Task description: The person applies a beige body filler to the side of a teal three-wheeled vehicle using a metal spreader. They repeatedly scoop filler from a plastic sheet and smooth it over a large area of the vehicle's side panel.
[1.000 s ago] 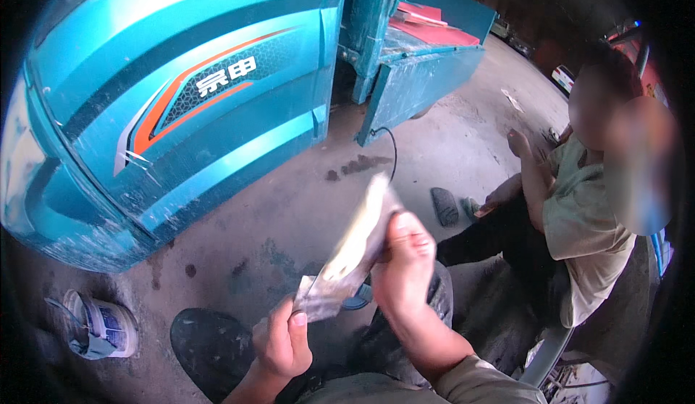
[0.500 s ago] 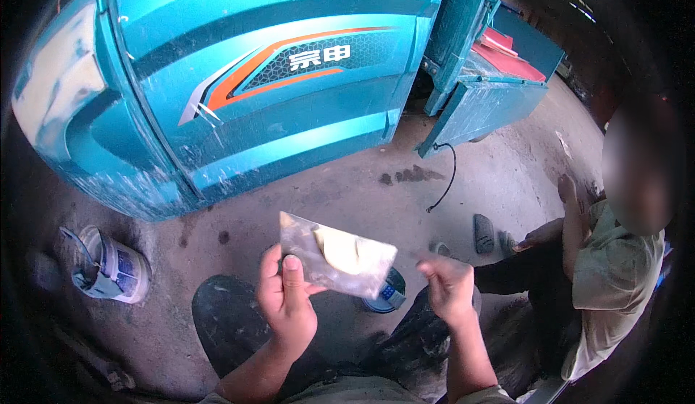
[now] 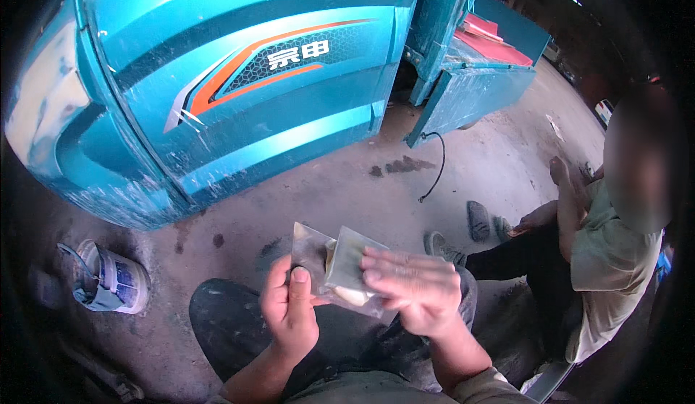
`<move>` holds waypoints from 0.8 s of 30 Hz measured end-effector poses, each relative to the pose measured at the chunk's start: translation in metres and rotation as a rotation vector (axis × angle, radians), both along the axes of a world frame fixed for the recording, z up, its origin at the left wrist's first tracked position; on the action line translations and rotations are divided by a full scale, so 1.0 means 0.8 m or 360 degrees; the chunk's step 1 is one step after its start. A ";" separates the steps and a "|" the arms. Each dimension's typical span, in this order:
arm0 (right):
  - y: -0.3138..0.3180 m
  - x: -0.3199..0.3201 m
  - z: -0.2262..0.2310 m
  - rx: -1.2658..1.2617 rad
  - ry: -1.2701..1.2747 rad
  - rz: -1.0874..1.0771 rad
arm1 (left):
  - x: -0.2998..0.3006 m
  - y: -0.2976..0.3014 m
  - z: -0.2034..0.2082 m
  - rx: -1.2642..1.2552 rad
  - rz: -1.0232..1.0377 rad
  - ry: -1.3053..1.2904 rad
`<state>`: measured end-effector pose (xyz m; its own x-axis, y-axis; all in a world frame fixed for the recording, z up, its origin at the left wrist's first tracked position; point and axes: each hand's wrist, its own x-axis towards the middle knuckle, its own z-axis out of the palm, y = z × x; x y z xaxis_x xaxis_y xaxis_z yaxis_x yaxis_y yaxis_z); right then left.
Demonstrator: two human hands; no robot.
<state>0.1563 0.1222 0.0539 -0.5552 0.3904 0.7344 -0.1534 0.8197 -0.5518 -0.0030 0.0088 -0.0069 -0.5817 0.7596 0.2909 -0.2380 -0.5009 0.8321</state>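
Note:
My left hand [image 3: 291,306] grips a thin, flat, greyish plate [image 3: 308,247] by its left edge, thumb on top. Cream-coloured paste [image 3: 352,296] lies on the plate, partly covered. Over it, a flat, pale grey-green rectangular scraper [image 3: 348,253] is laid at a slant. My right hand [image 3: 416,288] holds this scraper from the right, its fingers stretched across the upper face and somewhat blurred; the thumb's position is hard to make out. Both hands are above my knees.
A blue-green vehicle cab [image 3: 253,114] stands ahead, with sanded whitish patches at its left. Its hinged blue panel [image 3: 470,103] hangs at the right. A white bucket [image 3: 129,281] with a blue cloth stands at left. Another person [image 3: 604,259] squats close on my right.
My right hand has come left with the scraper, from beside the plate to over the paste. The left hand still holds the plate. The view has shifted slightly.

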 end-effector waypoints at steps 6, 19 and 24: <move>0.024 0.074 -0.039 -0.0076 -0.0328 -0.0459 | -0.018 -0.001 0.023 0.0111 0.0109 -0.0389; -0.014 -0.009 -0.078 -0.1544 0.0576 -0.0485 | 0.013 -0.004 -0.003 -0.0302 0.0389 0.1557; 0.025 0.011 -0.033 -0.1408 0.1243 -0.0347 | 0.004 -0.011 -0.012 -0.0146 0.0234 0.1518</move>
